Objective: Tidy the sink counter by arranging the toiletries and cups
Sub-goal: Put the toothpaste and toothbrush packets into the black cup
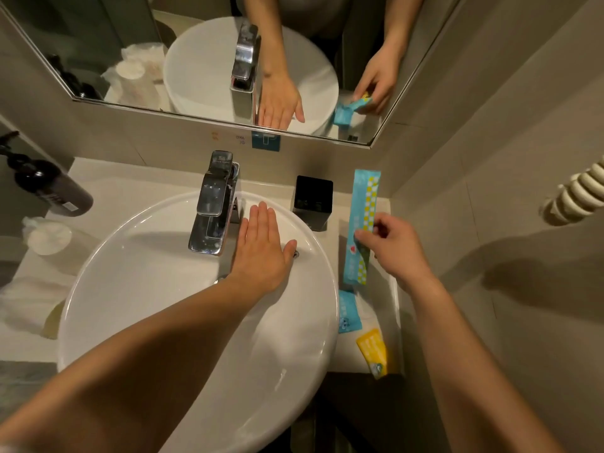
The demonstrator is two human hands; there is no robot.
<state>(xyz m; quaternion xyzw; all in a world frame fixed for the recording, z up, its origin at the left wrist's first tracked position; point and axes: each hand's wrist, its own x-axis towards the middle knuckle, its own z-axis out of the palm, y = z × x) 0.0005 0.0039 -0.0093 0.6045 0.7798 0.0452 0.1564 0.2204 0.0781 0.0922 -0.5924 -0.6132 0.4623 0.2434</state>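
Two bare hands work over a pale, smooth worktop (108,191) fitted into a narrow tiled corner, beneath a metal-framed mirror (98,44). A round white ceramic basin (137,305) fills most of the surface, with a square chrome tap (214,204) at its back edge. The left hand (261,246) lies flat and released on the basin's inner slope, just beside the tap. The right hand (394,246) pinches a long blue sachet (361,220) with a yellow-and-white checked strip, its fingers (362,237) closed on the packet's middle; the sachet lies along the worktop's right strip between basin and wall. A glossy black square cup (313,199) stands just left of its far end. Nearer the camera lie a shorter blue sachet (348,312) and a yellow sachet (374,351). At the left, a dark pump bottle (49,184) stands near what appears to be plastic-wrapped cups (49,238), blurred at the frame's edge.
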